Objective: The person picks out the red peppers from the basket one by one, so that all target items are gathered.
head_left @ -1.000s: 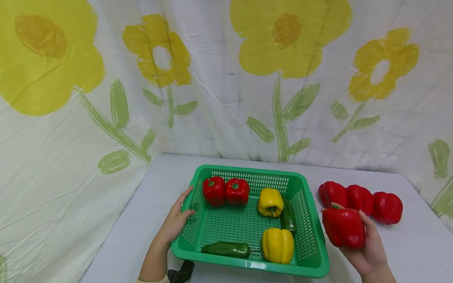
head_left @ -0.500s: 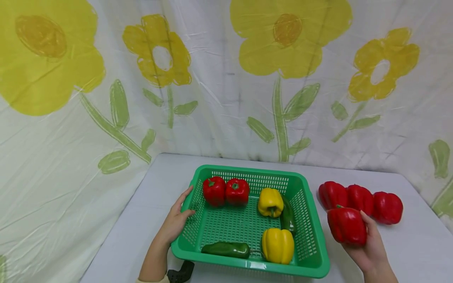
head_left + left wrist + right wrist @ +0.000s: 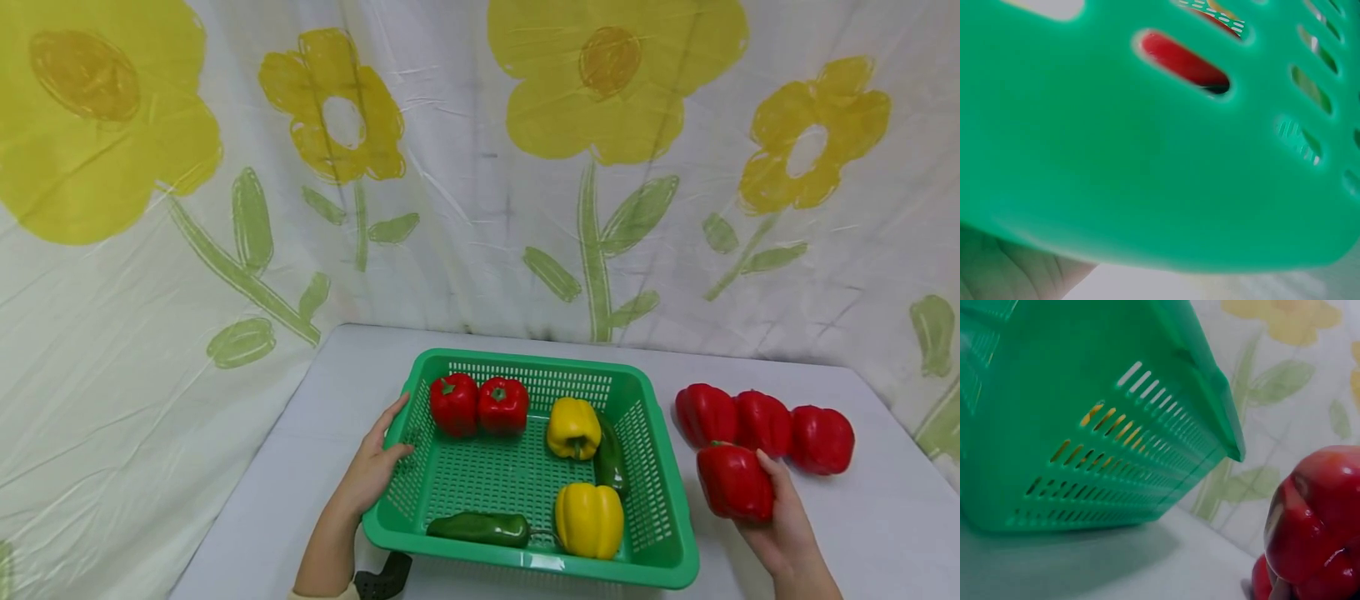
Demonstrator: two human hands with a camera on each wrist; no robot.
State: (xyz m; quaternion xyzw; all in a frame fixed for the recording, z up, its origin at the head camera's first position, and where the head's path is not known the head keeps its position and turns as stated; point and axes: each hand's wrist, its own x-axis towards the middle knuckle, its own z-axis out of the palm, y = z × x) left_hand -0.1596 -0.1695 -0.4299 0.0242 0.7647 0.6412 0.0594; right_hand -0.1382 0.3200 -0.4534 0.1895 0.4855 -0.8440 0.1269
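Note:
My left hand (image 3: 372, 471) grips the left side of a green plastic basket (image 3: 450, 550), thumb over the rim. The left wrist view is mostly filled by the basket's wall (image 3: 1116, 150), which hides most of the fingers. Just right of the basket, my right hand (image 3: 783, 529) holds a red bell pepper (image 3: 735, 483) apart from the rim. Close up in the right wrist view, that pepper (image 3: 1316, 531) covers nearly all of the hand. Inside the basket are two red bell peppers (image 3: 503, 407), two yellow bell peppers (image 3: 588, 521) and two long green peppers (image 3: 480, 529).
Three more red bell peppers (image 3: 762, 423) sit in a row on the white table (image 3: 315, 400), behind and right of my right hand. A flower-printed cloth (image 3: 465, 208) hangs along the table's back. Something black (image 3: 382, 577) lies by my left wrist.
My right hand has shifted slightly to the right with the red bell pepper, which has turned a little in its hold. The left hand and the basket have stayed in place.

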